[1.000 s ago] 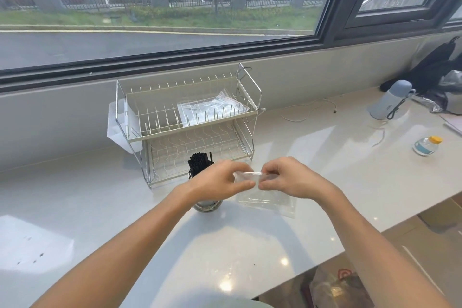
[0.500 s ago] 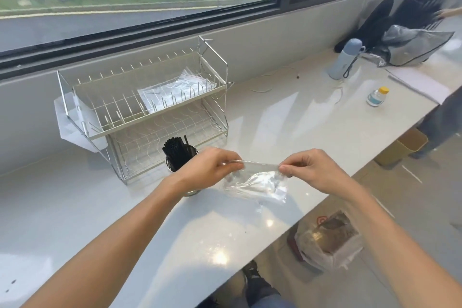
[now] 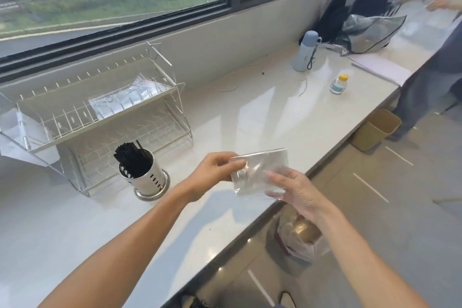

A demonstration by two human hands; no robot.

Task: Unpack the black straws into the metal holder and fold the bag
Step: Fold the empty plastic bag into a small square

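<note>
The black straws [image 3: 130, 157] are being kept upright in the metal holder [image 3: 147, 180], left of both hands. The clear bag [image 3: 260, 172] is being pinched at its left edge by the left hand [image 3: 215, 170] and supported underneath by the right hand [image 3: 297, 192], fingers spread, above the counter's [image 3: 250, 112] near edge.

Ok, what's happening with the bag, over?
Left hand pinching the bag, right hand flat beneath. Straws in holder. Nothing in the way.

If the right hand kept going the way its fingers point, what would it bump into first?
The clear bag. The right hand points up-left with straight fingers already at the bag's lower edge; the left hand pinches its other end. Whether they touch is unclear.
</note>
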